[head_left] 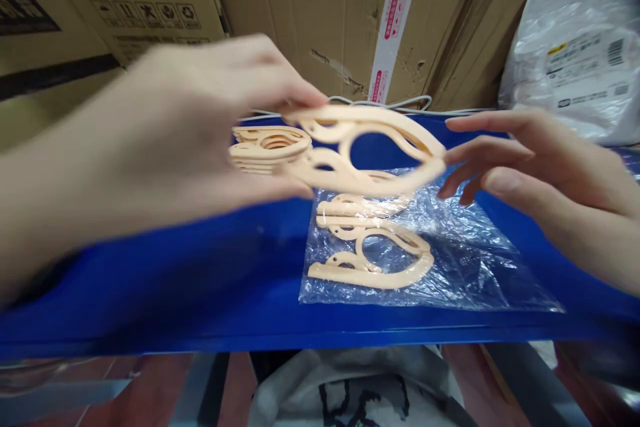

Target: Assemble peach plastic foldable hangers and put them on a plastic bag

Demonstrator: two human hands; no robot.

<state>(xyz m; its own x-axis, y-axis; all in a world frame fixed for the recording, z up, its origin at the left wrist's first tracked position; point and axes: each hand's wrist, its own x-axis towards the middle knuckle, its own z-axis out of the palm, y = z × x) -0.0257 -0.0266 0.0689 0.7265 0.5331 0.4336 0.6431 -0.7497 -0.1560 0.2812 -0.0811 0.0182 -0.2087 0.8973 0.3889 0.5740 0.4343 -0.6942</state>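
My left hand grips a cream plastic folding hanger by its left end, thumb below and fingers above, holding it raised over the blue table. At the hanger's right tip, my right hand has its fingers apart; whether a fingertip touches the tip I cannot tell. Below lie more folded hangers with a clear plastic bag; whether they are inside it or on top is hard to make out. Partly hidden behind my left hand is a stack of similar hangers.
Cardboard boxes stand along the back of the blue table. A white cable runs along their base. At the back right sits a white plastic package with a label. Grey fabric shows below the front edge.
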